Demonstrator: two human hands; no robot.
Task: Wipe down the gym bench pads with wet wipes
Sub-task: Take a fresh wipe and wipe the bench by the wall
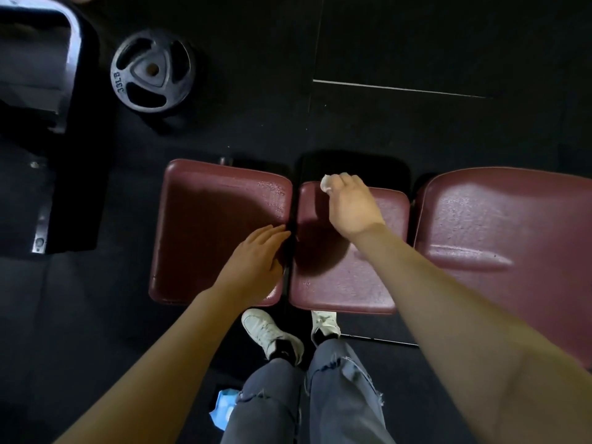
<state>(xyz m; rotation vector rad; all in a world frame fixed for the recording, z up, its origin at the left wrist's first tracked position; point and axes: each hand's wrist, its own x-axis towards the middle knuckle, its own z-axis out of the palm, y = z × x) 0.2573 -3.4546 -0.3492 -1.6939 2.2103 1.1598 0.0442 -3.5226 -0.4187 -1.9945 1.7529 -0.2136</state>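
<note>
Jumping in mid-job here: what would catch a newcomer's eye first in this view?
Three maroon bench pads run across the middle. The right hand holds a balled white wipe at the middle pad's far edge, while the left hand rests flat on the left pad by the gap. A black weight plate lies on the dark floor at upper left.

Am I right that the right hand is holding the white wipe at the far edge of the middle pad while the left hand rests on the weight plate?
Not quite. In the head view the left hand rests on the left pad, not the weight plate, which lies apart on the floor. The right hand does hold the wipe at the middle pad's far edge.
</note>
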